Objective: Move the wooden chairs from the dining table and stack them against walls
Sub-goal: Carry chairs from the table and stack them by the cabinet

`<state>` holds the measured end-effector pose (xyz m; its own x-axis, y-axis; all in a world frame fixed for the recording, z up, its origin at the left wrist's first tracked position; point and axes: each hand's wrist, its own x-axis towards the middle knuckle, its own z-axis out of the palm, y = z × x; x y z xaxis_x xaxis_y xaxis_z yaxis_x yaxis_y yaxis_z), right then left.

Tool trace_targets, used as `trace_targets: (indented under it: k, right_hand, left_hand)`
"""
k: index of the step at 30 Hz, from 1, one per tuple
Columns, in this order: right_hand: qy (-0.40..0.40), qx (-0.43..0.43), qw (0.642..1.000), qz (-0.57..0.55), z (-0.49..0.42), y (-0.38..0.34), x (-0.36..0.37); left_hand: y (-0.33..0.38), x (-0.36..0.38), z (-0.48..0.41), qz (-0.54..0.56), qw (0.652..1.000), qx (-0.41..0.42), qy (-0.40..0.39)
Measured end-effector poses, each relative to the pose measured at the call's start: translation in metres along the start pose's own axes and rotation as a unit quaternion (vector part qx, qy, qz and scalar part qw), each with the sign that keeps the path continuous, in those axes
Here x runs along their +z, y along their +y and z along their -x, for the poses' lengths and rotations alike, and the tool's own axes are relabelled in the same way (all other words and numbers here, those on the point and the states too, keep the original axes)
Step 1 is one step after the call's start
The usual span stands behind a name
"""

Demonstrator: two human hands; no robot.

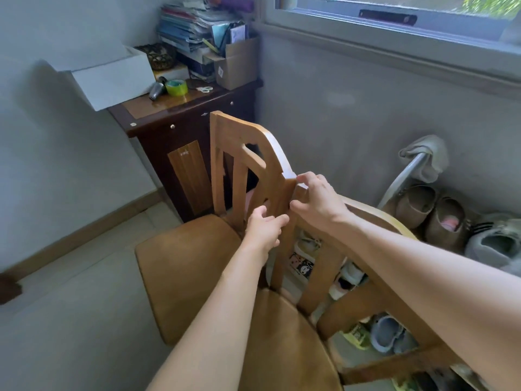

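Observation:
Two wooden chairs with brown seats stand side by side near the room's corner, facing me. The far chair (186,266) has its back toward the dark cabinet; the near chair (284,337) sits lower right with its back toward the shoes. Their backrests meet at the middle of the view. My left hand (263,225) grips the side post of the far chair's backrest. My right hand (315,201) holds the top corner of the near chair's backrest where the two touch.
A dark wooden cabinet (180,117) in the corner carries a white box, tape, scissors and stacked papers. Several shoes (439,215) and slippers lie along the right wall under the window (394,21). Pale tiled floor (70,320) lies at the left.

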<state>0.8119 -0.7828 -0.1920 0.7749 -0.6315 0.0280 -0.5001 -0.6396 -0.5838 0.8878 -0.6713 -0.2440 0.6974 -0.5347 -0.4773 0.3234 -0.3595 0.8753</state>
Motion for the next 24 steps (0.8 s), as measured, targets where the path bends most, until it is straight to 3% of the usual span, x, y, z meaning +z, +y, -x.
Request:
trace_targets:
  k: [7,15,24]
  right_hand:
    - [-0.005,0.021,0.993,-0.120,0.026,-0.027,0.001]
    - [-0.023,0.080,0.951,-0.299,0.078,-0.066,0.024]
    - [-0.073,0.090,0.926,-0.358,0.183,-0.127,0.049]
  left_hand:
    - [-0.001,-0.035,0.041,0.056,0.997,0.017,0.046]
    - [-0.019,-0.086,0.102,0.123,0.986,0.026,0.109]
    - [-0.069,-0.158,0.229,0.184,0.963,0.044,0.193]
